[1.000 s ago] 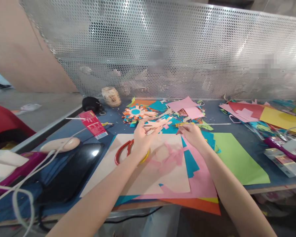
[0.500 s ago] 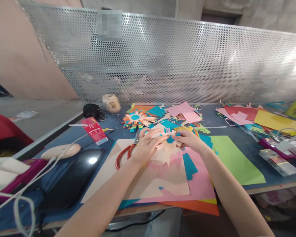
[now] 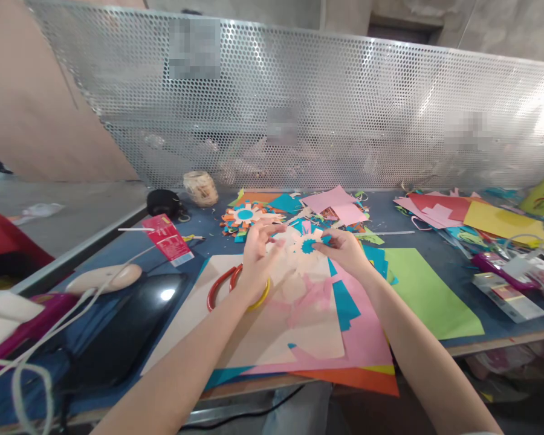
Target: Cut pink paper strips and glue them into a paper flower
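Lying nearest, an orange sheet (image 3: 372, 386) juts past the table's front edge from under a pink sheet (image 3: 367, 341), with a cream sheet (image 3: 272, 350) on top. Scissors (image 3: 214, 291) rest on the cream sheet, red handles towards the person; half a second ago a blade showed beside the left hand (image 3: 257, 251), and now the hand hides it. Just beyond, that hand has drawn back from the right hand (image 3: 347, 251): its fingers stand loosely apart at the left side of a cream paper flower (image 3: 301, 241), and whether they touch it I cannot tell. The right hand pinches the flower's right side by thumb and fingers, near the toothed teal centre (image 3: 308, 246). The flower is above the far part of the cream sheet, its face turned up, and the centre shows more plainly than when both hands closed around it. I judge that the hold now rests mostly on the right hand, leaving the left freer to shift its grip; whether the centre is glued cannot be seen. Farther off lie a second flower (image 3: 245, 214) and pink scraps (image 3: 338, 202), then a jar (image 3: 200, 188) before the mesh panel (image 3: 321, 72).
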A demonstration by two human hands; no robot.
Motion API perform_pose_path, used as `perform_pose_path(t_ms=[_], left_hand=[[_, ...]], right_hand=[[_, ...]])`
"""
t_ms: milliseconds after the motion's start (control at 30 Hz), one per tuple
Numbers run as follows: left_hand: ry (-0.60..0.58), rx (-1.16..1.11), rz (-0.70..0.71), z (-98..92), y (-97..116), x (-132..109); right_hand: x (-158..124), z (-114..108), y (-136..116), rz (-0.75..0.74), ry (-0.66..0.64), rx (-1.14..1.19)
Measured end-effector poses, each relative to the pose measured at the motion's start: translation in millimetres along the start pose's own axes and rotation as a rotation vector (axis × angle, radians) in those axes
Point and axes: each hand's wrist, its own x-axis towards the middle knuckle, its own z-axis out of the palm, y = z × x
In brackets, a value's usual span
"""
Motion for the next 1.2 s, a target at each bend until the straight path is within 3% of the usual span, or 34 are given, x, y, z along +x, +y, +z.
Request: perform_pose_path(t_ms=[133, 300, 400, 700, 1200], left_hand=[[-0.130, 0.050, -0.067, 3.1, -2, -8], [-0.145, 0.027, -0.171, 6.4, 0, -12], [-0.168, 0.009, -0.179, 6.5, 4, -12], [-0.162, 0.047, -0.184, 6.2, 9, -13], [-0.154, 0.001, -0.238, 6.3, 13, -14]], right_hand=[[0, 3, 4, -0.046, -0.032, -0.012], [-1, 3, 5, -0.085, 0.009, 0.012], [-3, 3, 3, -0.166, -0.039, 0.108], [-2, 4, 7, -0.239, -0.033, 0.109], [-3, 3, 4, -0.225, -0.022, 0.062]])
